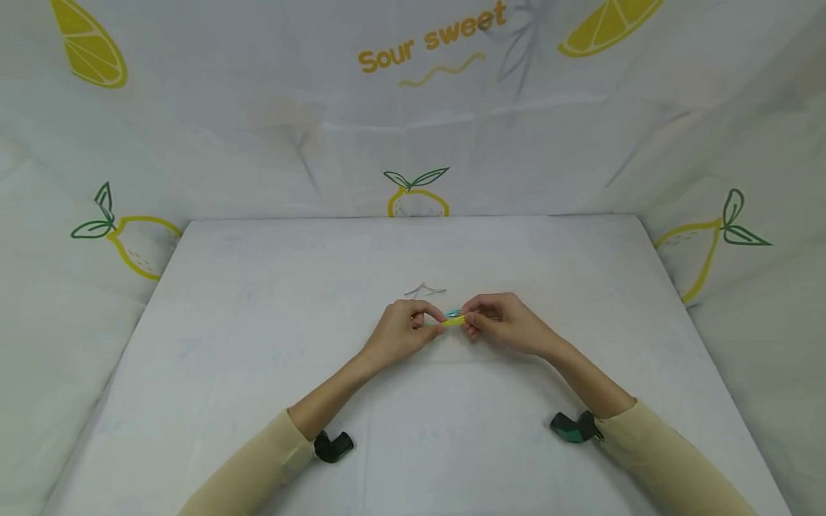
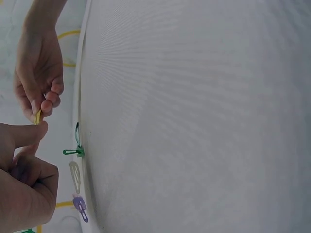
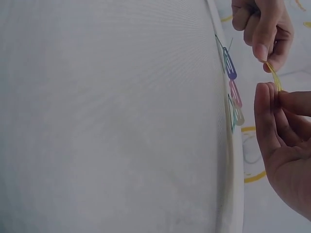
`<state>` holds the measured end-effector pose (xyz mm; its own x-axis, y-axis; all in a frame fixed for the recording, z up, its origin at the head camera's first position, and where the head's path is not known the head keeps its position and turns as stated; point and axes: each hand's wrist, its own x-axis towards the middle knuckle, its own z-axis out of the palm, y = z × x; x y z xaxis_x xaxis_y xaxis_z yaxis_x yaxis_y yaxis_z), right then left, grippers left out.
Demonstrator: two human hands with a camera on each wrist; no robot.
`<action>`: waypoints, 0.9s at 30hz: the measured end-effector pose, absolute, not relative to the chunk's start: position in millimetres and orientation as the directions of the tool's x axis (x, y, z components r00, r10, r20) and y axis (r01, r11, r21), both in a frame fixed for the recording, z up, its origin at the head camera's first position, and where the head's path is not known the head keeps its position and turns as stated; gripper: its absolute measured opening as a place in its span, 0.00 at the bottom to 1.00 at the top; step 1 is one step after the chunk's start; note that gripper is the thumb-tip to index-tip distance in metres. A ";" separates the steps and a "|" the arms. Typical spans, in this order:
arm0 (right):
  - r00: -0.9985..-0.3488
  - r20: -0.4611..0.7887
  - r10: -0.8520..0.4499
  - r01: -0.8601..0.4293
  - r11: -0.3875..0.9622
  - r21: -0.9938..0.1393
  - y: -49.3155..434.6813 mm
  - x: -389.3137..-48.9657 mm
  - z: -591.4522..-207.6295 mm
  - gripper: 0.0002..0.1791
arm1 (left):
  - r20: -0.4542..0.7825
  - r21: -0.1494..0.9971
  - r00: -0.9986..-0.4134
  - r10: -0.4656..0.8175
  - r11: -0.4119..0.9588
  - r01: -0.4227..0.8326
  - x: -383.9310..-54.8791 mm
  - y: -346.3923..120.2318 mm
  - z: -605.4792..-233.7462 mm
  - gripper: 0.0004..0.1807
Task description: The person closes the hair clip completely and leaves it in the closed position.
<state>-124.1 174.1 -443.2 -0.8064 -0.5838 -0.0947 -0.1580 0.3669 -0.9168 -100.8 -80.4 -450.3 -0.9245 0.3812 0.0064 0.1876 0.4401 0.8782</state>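
Note:
Between my two hands is a slim yellow hair clip (image 1: 454,320), held up in front of me. My left hand (image 1: 403,331) pinches its left end with thumb and forefinger. The right hand (image 1: 510,324) grips the other end between thumb and fingers. Seen from the right wrist, the yellow clip (image 3: 275,77) looks slightly bowed, with its ends hidden under the fingertips. Just behind it in the head view shows a light blue clip (image 1: 453,313), partly covered by the right fingers.
More snap hair clips lie on the white table (image 1: 290,287): a purple clip (image 3: 230,63), a pink clip (image 3: 235,93) and a green clip (image 2: 73,151) among them. Several thin clips (image 1: 424,289) stand beyond the hands. Dark wrist mounts (image 1: 333,447) sit at both cuffs.

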 end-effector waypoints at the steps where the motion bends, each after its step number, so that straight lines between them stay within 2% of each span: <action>1: -0.807 -0.093 -0.583 -0.157 0.363 -0.918 174.2 -124.0 -443.2 0.08 | 0.010 0.879 -0.925 0.380 0.437 0.189 -101.0 -80.4 -450.5 0.05; 11: -0.808 -0.071 -0.585 -0.141 0.308 -0.941 174.9 -123.5 -443.3 0.08 | 0.034 0.879 -0.932 0.362 0.433 0.200 -101.3 -80.3 -448.5 0.05; 17: -0.817 -0.092 -0.569 -0.124 0.330 -0.936 176.0 -123.0 -443.2 0.10 | 0.040 0.877 -0.933 0.357 0.435 0.204 -101.4 -80.7 -449.8 0.05; 27: -0.819 -0.071 -0.569 -0.168 0.356 -0.919 179.1 -121.4 -443.9 0.12 | 0.049 0.885 -0.932 0.360 0.417 0.208 -102.0 -80.1 -452.0 0.05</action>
